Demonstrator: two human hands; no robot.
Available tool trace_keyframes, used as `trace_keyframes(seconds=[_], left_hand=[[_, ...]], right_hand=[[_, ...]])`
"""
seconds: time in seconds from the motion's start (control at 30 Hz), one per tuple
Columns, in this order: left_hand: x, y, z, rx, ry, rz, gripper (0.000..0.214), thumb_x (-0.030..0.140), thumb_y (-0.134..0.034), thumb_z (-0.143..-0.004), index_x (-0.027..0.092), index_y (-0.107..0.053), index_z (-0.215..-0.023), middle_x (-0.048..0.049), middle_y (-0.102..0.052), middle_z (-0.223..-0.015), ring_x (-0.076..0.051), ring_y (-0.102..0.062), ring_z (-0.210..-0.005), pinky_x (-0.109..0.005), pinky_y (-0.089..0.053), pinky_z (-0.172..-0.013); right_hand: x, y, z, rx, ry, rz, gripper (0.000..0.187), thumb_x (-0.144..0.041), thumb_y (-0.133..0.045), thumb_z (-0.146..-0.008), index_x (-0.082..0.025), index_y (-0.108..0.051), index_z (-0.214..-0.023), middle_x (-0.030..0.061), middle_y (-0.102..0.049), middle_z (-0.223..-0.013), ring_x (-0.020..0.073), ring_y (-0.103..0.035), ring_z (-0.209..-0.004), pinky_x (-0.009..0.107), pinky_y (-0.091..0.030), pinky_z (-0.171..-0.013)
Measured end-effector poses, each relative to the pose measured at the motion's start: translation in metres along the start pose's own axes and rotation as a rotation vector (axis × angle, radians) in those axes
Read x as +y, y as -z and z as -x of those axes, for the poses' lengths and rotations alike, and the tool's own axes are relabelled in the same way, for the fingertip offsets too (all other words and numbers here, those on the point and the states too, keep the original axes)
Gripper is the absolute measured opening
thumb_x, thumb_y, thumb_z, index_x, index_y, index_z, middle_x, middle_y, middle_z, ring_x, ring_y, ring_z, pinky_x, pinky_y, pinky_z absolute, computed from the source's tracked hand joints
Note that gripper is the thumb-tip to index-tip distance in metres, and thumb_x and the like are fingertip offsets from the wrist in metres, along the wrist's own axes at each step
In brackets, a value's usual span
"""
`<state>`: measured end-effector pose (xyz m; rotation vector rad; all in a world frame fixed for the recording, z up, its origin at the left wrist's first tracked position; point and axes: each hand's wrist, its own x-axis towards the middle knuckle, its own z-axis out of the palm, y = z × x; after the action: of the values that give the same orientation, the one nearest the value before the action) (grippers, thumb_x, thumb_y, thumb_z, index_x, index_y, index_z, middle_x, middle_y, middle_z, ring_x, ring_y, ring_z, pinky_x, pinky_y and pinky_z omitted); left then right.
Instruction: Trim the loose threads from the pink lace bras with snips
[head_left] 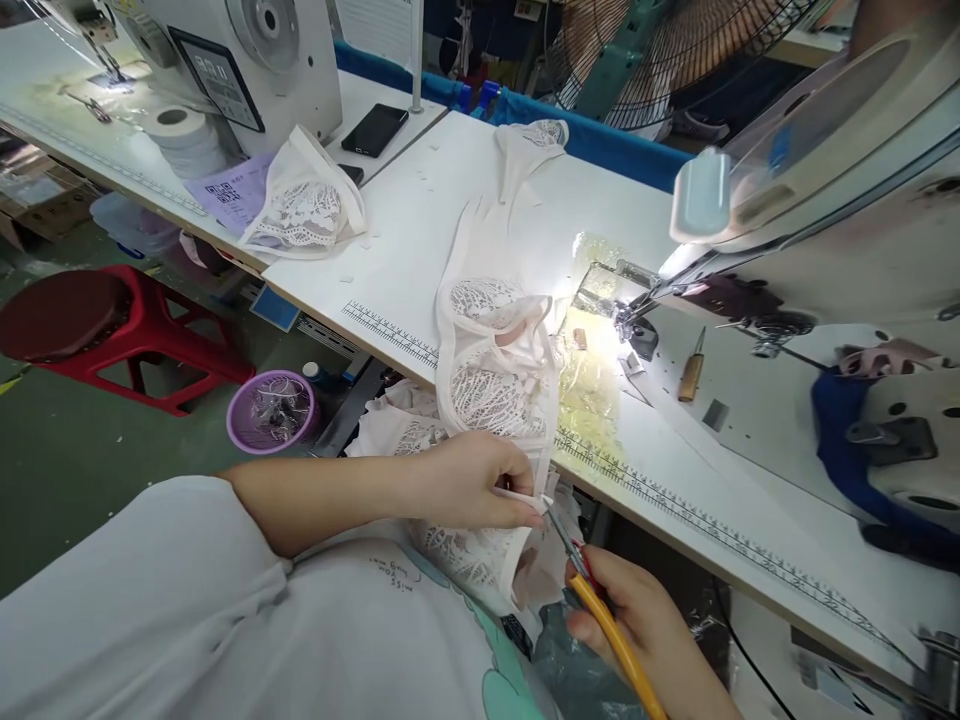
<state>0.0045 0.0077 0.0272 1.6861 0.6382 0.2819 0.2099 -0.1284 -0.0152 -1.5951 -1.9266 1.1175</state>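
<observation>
My left hand [480, 480] is closed, pinching the edge of a pale lace bra [495, 385] near the front edge of the sewing table. The bra's cups lie partly on the table and partly over its edge. In my right hand [637, 610] is a pair of scissors [600, 615] with orange and red handles. Their tips meet the strip of fabric beside my left fingertips; whether the blades are apart is too small to tell. More lace pieces [472, 555] hang below the table edge, over my lap.
A sewing machine [840, 230] with a lit needle stands at the right, a wooden-handled awl [691, 370] beside it. Another machine [255, 60], a thread cone [180, 135] and a phone [375, 130] are upper left. A red stool [142, 330] and purple basket [247, 440] stand below.
</observation>
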Motion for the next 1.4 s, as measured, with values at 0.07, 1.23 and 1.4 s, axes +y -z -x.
trace_keyframes(seconds=[0.07,1.23,1.4], left_hand=[[-0.003,0.001,-0.001,-0.028,0.072,0.071,0.015,0.026,-0.070,-0.069,0.015,-0.060,-0.069,0.0019,-0.055,-0.066,-0.009,-0.045,-0.058,-0.019,-0.037,-0.052],[-0.002,0.008,-0.011,-0.186,0.218,0.103,0.021,0.025,-0.066,-0.068,0.014,-0.053,-0.056,0.0061,-0.045,-0.046,-0.006,-0.038,-0.042,-0.018,-0.029,-0.041],[-0.006,0.009,-0.012,-0.213,0.229,0.203,0.023,0.028,-0.068,-0.065,0.015,-0.052,-0.054,0.0064,-0.042,-0.045,-0.006,-0.033,-0.042,-0.020,-0.026,-0.041]], right_hand=[[0.000,-0.002,0.000,0.001,-0.016,-0.028,0.059,-0.077,-0.032,-0.077,-0.020,-0.035,-0.062,-0.0041,-0.031,-0.058,0.0112,-0.031,-0.050,0.024,-0.025,-0.046],[-0.003,-0.012,-0.004,-0.064,-0.059,-0.087,0.060,-0.081,-0.027,-0.075,-0.022,-0.033,-0.066,-0.0042,-0.031,-0.060,0.0115,-0.028,-0.051,0.026,-0.022,-0.046],[-0.001,-0.018,-0.006,0.000,-0.019,-0.091,0.059,-0.079,-0.025,-0.078,-0.021,-0.032,-0.064,-0.0041,-0.030,-0.058,0.0115,-0.030,-0.051,0.026,-0.024,-0.046]])
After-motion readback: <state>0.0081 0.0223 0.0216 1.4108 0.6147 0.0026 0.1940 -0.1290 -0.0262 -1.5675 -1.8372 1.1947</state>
